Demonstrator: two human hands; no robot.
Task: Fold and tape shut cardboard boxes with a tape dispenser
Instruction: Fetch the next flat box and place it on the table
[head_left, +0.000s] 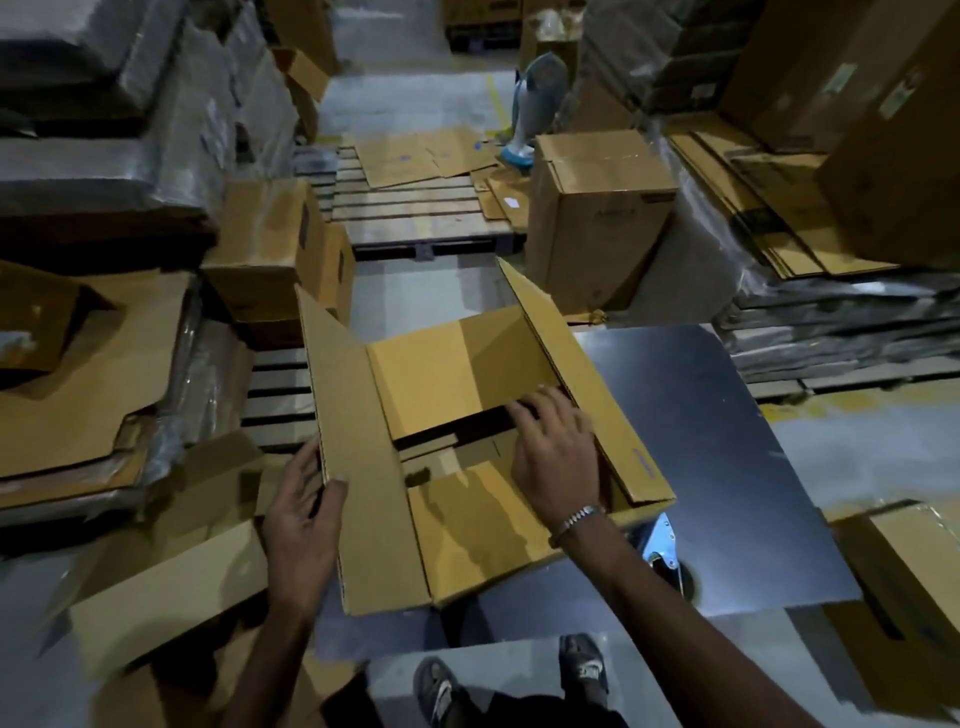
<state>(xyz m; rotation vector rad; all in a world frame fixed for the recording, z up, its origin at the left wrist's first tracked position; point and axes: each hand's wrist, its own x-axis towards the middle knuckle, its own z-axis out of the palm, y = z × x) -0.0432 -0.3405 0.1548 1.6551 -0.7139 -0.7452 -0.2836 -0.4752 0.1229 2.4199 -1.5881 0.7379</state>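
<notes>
While a cardboard box (467, 447) is being folded, it is kept at the near-left corner of a dark table (727, 467), prob. so both hands reach it from the standing spot. Left of the box, stacked flat cardboard sheets (88, 384) are seen; beyond it, a wooden pallet (415, 208) and a closed carton (597, 218). Two long flaps are stood up w/ the short inner flaps being laid flat, as inner flaps must go down first. The left long flap (353, 457) is gripped at its outer edge by the left hand (304, 519), thumb over, fingers behind, likely to hold it clear. The right hand (553, 457) is pressed flat, fingers straight, on an inner flap. Just right of the box's near corner, a partly hidden shiny blue object (658, 543), poss. the tape dispenser, is left on the table; not certain.
</notes>
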